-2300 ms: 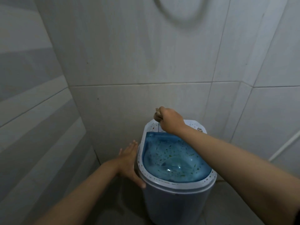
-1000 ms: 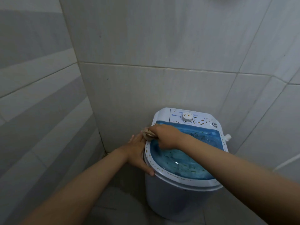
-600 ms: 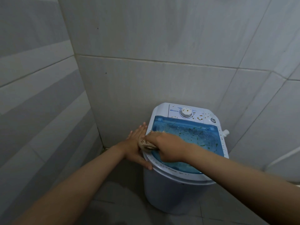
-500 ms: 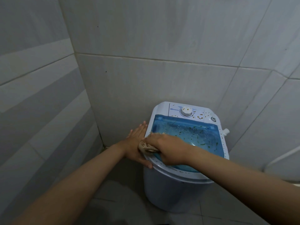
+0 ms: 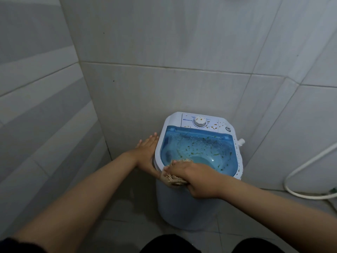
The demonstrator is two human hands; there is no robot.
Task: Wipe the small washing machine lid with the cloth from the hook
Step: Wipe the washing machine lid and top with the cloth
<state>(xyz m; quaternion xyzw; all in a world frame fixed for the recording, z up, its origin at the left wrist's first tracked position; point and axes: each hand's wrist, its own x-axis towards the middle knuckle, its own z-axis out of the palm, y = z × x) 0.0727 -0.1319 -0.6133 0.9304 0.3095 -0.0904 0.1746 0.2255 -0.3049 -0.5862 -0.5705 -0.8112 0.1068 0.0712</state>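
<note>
A small white washing machine (image 5: pixel 186 203) stands in the tiled corner, and its see-through blue lid (image 5: pixel 198 148) is speckled with yellow-brown flecks. My right hand (image 5: pixel 193 177) presses a beige frayed cloth (image 5: pixel 172 178) onto the lid's near-left rim, fingers closed around it. Most of the cloth is hidden under that hand. My left hand (image 5: pixel 146 154) lies flat with fingers spread against the machine's left side. A white timer dial (image 5: pixel 199 121) sits on the control panel at the back.
Grey tiled walls close in behind and on the left. A white hose (image 5: pixel 299 172) curves along the wall and floor at the right. A white spout (image 5: pixel 241 142) sticks out of the machine's right side. My dark-clad knees (image 5: pixel 169 244) show at the bottom edge.
My right hand has dragged the cloth from the lid's back left down along the left rim to the near edge. The left hand stays on the machine's side. The view has tilted downward.
</note>
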